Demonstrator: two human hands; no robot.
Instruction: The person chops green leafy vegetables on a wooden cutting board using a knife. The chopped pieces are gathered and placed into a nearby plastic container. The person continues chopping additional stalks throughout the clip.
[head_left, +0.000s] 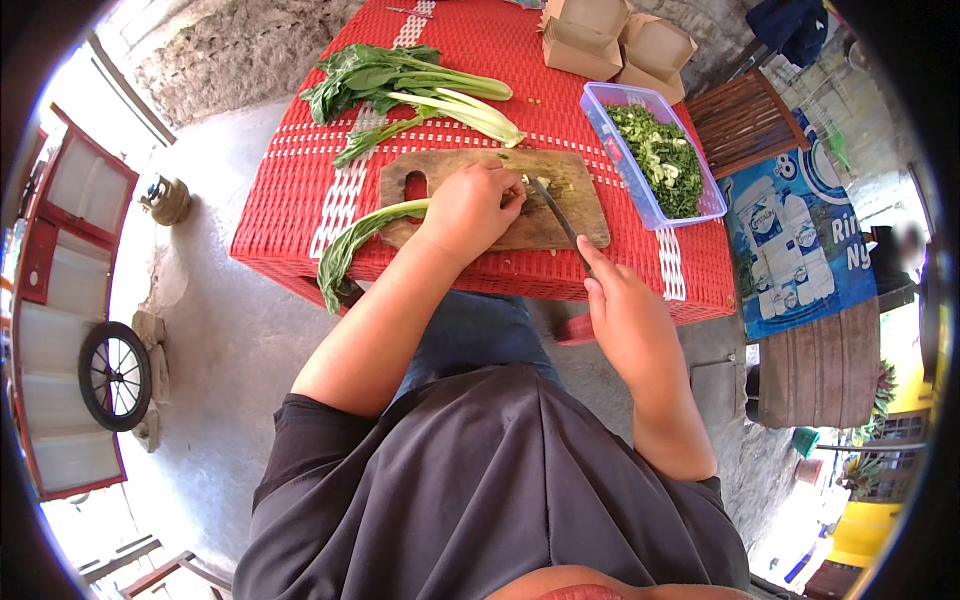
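My left hand (474, 201) grips a stalk of leafy greens (375, 220) over a wooden cutting board (577, 217). The stalk's leaf droops past the board's left end and over the table's near edge. In my right hand (628, 309) is a knife (556, 213), index finger along its back, its blade tip down on the board beside my left fingertips. A few pale cut pieces (541, 181) lie by the blade. Beyond the board rest uncut leafy greens (420, 82) with thick pale stems. The stalk's cut end is hidden behind my left fingers.
A clear plastic container (592, 112) of chopped greens (660, 161) stands right of the board. Open cardboard boxes (581, 52) sit behind it on the red woven table (277, 202). A wooden chair (750, 124) is at the table's right side. A gas cylinder (166, 201) stands on the floor at left.
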